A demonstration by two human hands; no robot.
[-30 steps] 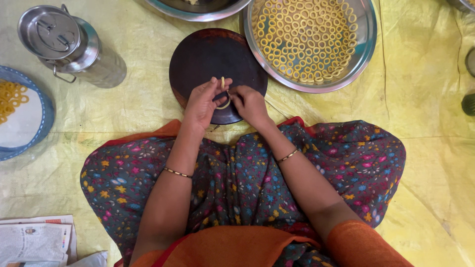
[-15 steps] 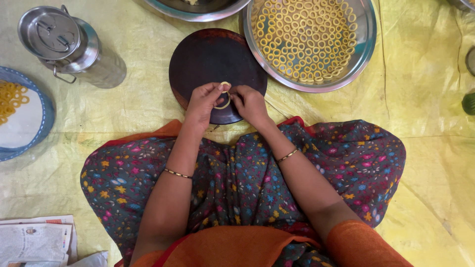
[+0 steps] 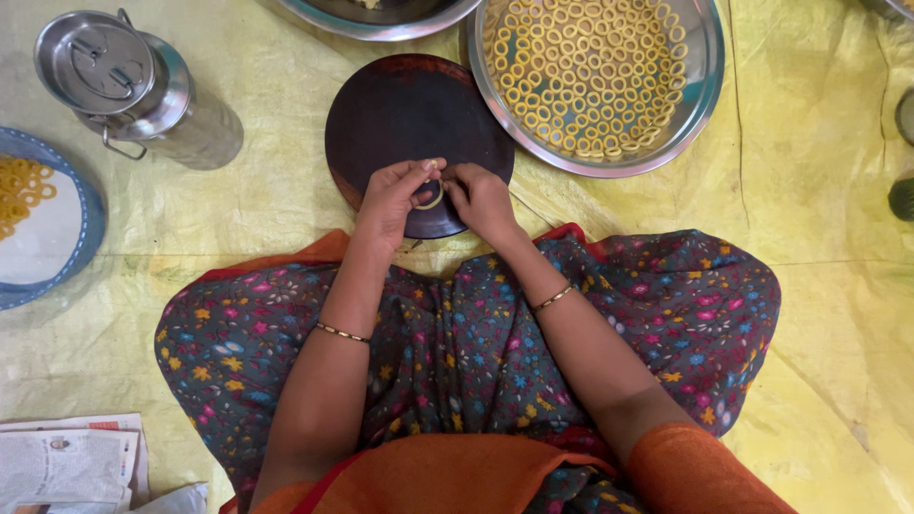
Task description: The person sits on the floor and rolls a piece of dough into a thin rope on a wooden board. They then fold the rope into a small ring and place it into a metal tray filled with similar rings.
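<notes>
Your left hand (image 3: 388, 202) and right hand (image 3: 481, 197) both pinch one dough ring (image 3: 430, 197) — fingertips clamped on it, over the dark round board (image 3: 409, 109), near the ring-filled steel tray (image 3: 700, 90).

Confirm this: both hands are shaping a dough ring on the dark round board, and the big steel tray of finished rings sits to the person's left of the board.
Not quite. The steel tray of rings sits to the person's right of the dark round board, as the head view shows. The rest holds: the left hand and right hand shape a dough ring on that board.
</notes>
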